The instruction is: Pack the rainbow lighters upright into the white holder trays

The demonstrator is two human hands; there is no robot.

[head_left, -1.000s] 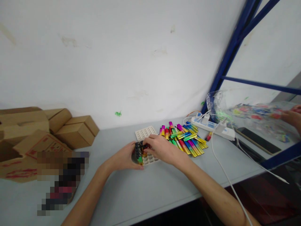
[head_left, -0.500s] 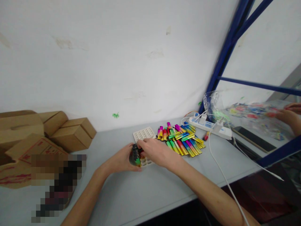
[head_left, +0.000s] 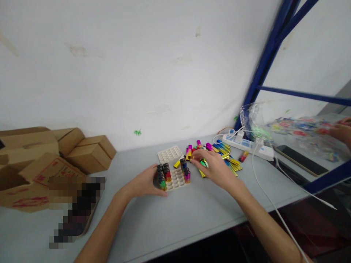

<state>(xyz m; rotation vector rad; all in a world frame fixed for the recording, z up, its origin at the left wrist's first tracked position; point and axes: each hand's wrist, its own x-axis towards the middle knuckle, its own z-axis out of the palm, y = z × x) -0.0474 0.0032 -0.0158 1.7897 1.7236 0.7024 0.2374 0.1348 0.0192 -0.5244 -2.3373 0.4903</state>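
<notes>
A: Left hand point(head_left: 144, 182)?

B: Low centre of frame, cupped round the left edge of the white tray point(head_left: 177, 178), fingers curled vs the row of lighters point(head_left: 162, 176) standing in its left slots. Looks like it's steadying tray + row, not lifting anything.

A: Right hand point(head_left: 216, 168)?

B: Just right of centre, palm down on the pile of lighters point(head_left: 223, 155) lying loose on the desk point(head_left: 170, 219). Fingers spread, part-curled, tips in among them. Can't tell if it's actually got one pinched; too blurry.

A: Tray contents?

B: Dark-capped lighters upright along the left side, a couple more standing at the right edge point(head_left: 185, 171). Middle slots bare. A second tray point(head_left: 170, 153) lies flat right behind it, toward the wall.

A: The pile?

B: Shiny, multicolour (pink, gold, green, blue), fanned out right of the trays, centre-right of frame. One yellow lighter point(head_left: 177, 163) lies apart betw. tray and pile.

A: Rest of the desk?

B: Cardboard boxes point(head_left: 55, 153) stacked at left. White power strip point(head_left: 246, 144) w/ cables behind the pile. Phone point(head_left: 300, 160) further right. Blue rack frame point(head_left: 270, 54) upper right.

A: Anyone else?

B: Another person's hand point(head_left: 341, 129) at the far right edge, on a clear plastic bag point(head_left: 290, 131) of colourful bits.
</notes>
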